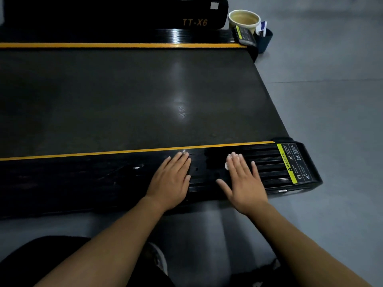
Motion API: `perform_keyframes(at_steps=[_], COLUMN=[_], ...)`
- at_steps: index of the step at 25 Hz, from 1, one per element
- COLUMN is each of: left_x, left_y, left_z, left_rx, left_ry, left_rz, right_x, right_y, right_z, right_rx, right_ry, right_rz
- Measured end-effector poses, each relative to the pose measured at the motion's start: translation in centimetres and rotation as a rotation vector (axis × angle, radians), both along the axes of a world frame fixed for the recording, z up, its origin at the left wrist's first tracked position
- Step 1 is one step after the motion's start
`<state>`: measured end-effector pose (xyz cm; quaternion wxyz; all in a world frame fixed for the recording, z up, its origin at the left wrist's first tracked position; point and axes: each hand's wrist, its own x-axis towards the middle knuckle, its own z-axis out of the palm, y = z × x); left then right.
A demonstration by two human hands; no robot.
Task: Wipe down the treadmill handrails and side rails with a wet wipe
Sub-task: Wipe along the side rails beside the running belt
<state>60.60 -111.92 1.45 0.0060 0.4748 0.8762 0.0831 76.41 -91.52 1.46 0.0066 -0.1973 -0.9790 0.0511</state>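
Observation:
The treadmill lies across the view, its dark belt (124, 96) between two black ribbed side rails edged in yellow. On the near side rail (83, 179) my left hand (172, 181) rests flat with straight fingers. To its right my right hand (244, 181) presses flat on the same rail, fingers spread, with a white wet wipe (227, 165) under it; only small white edges show past the fingers. The far side rail (145, 37) runs along the top of the belt.
A yellow warning label (288, 162) marks the near rail's right end cap. A cream bucket (244, 19) and a dark blue container (266, 39) stand on the grey floor by the far rail's end. A black housing marked TT-X6 (194, 22) sits behind. My knees are below.

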Motion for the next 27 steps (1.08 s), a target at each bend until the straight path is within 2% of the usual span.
perform_keyframes(at_steps=[2, 5, 6, 10, 13, 15, 18, 19, 23, 27], left_x=[0.0, 0.2, 0.2, 0.3, 0.3, 0.4, 0.4, 0.3, 0.4, 0.3], left_y=[0.0, 0.1, 0.1, 0.4, 0.2, 0.2, 0.2, 0.2, 0.2, 0.2], left_z=[-0.3, -0.3, -0.3, 0.0, 0.0, 0.0, 0.1, 0.1, 0.3, 0.2], left_rx=[0.007, 0.022, 0.024, 0.026, 0.021, 0.021, 0.019, 0.02, 0.011, 0.003], left_ry=[-0.001, -0.007, -0.009, 0.001, 0.01, 0.005, 0.006, 0.006, -0.008, -0.013], left_rz=[0.0, 0.001, 0.006, 0.024, 0.026, 0.023, 0.022, 0.023, 0.021, 0.017], right_x=[0.4, 1.1, 1.7, 3.1, 2.9, 3.7, 4.8, 4.5, 3.8, 4.6], right_y=[-1.8, -4.7, -4.0, -2.8, -6.6, -5.2, -4.0, -5.0, -8.2, -5.5], right_z=[-0.1, -0.5, -0.5, -0.6, -1.4, -1.3, -1.2, -1.4, -2.2, -1.5], right_rx=[-0.023, -0.009, 0.007, 0.002, 0.004, 0.056, 0.058, 0.033, 0.068, 0.051], right_ry=[-0.011, -0.021, -0.022, 0.047, 0.033, 0.049, 0.094, 0.085, 0.041, 0.085], right_rz=[-0.012, 0.177, 0.182, -0.064, 0.124, 0.18, -0.046, -0.056, 0.2, -0.064])
